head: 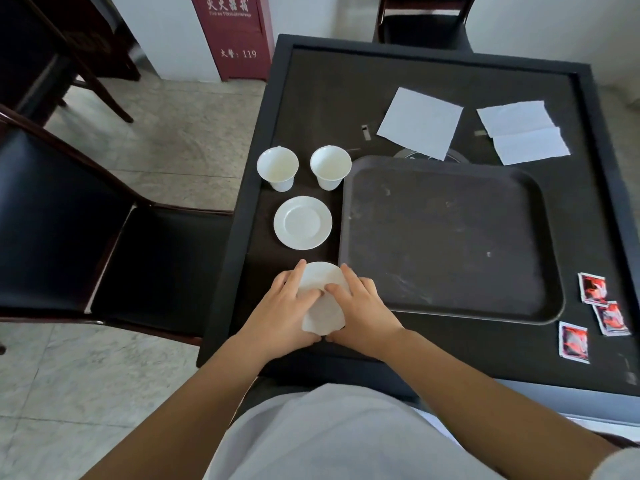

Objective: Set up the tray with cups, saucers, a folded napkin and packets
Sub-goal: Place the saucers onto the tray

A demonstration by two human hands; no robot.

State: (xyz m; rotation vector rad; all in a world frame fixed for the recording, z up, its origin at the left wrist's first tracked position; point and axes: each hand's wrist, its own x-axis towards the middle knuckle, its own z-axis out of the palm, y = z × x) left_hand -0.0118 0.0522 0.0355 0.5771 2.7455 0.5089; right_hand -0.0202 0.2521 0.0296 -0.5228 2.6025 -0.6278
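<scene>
A dark tray (450, 296) lies bare on the black table. Left of it stand two white cups (277, 168) (330, 166), with one white saucer (302, 223) in front of them. Nearer to me, both hands hold a second white saucer (320, 306) at the table's front edge: my left hand (285, 306) grips its left rim and my right hand (360, 306) its right rim, thumbs under the near edge. Two white napkins (420, 123) (523, 133) lie behind the tray. Three red packets (593, 289) (611, 318) (574, 341) lie at its right.
The table has a raised black rim (242, 202). A dark chair (104, 244) stands close on the left and another chair (422, 22) at the far side. A red cabinet (237, 36) stands against the wall.
</scene>
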